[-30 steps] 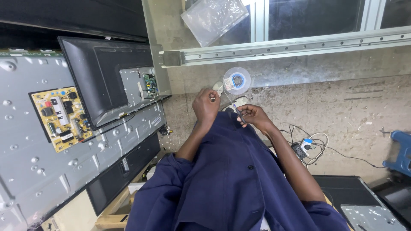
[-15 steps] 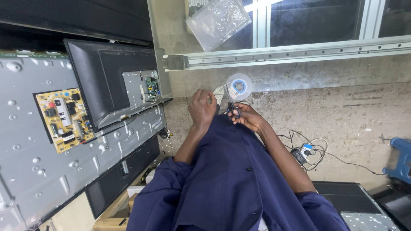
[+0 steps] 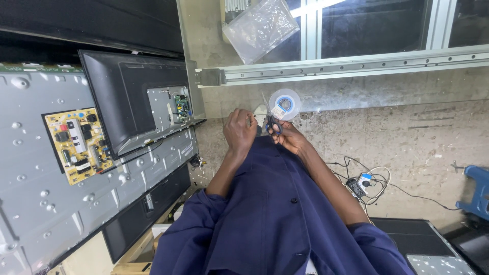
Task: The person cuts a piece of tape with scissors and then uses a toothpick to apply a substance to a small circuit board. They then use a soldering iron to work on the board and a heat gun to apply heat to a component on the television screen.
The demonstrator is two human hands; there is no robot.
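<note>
right hand closed round blue-handled scissors, left hand pinching sth thin – can't tell what. clear spool just above both hands, by the wall – tv back panels stacked at left.

A yellow circuit board sits on a big grey metal panel. A black screen back leans nearby. Tangled wires (with a small plug) lie on the floor.
</note>
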